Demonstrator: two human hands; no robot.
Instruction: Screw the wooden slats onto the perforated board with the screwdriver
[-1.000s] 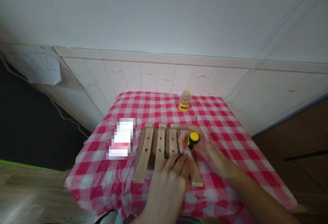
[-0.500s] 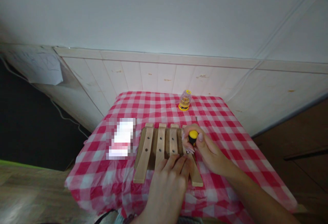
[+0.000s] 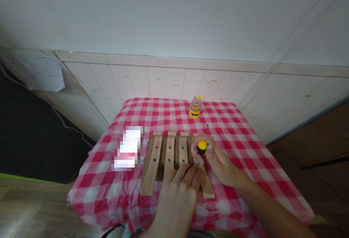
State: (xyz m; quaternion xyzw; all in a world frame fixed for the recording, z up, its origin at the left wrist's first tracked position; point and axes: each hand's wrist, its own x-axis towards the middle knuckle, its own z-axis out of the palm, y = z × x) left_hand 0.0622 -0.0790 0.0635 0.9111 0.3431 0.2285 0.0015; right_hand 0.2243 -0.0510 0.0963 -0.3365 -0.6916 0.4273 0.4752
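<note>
A wooden piece with several pale slats [image 3: 151, 176] screwed across a darker board [image 3: 163, 147] lies flat on the table. My left hand [image 3: 178, 196] rests on its lower middle, fingers stretched over the slats. In my right hand [image 3: 215, 158] is a screwdriver [image 3: 202, 146] with a yellow and black handle, held roughly upright over the rightmost slat [image 3: 208, 190]. Its tip is hidden behind my fingers. Dark screw heads [image 3: 169, 147] show in pairs on the other slats.
A clear bit case [image 3: 195, 106] with a yellow base stands at the back. A small thin metal piece [image 3: 207, 125] lies nearer. Left of the wood is a blurred bright rectangle [image 3: 128, 147]. A red-and-white checked cloth [image 3: 245, 150] covers the table, which meets a panelled wall [image 3: 156, 81].
My right hand and the screwdriver have shifted slightly left and toward me, and the fingers now cover a screw head that showed before. The left hand stays on the slats.
</note>
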